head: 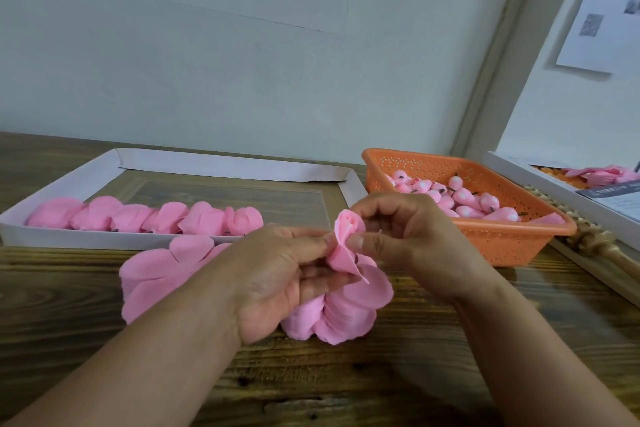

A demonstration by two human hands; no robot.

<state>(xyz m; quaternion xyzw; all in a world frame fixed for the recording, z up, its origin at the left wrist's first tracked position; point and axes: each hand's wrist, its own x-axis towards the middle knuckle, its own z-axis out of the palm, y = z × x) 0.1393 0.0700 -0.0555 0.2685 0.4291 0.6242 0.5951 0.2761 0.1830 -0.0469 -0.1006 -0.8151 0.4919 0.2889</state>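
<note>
Both hands hold a small pink flower bud with a petal wrapped round it (346, 243) above the wooden table. My left hand (284, 281) pinches the petal from the left with thumb and fingers. My right hand (398, 232) pinches the bud's right side with curled fingers. Under the hands lies a stack of loose pink petals (349, 308), and a second petal pile (156, 274) spreads to the left, partly hidden by my left forearm.
A shallow white cardboard tray (69, 180) at the back left holds a row of finished pink flowers (145, 217). An orange plastic basket (509, 243) at the right holds several pink buds (460, 198). Another white box (561, 191) sits at the far right edge.
</note>
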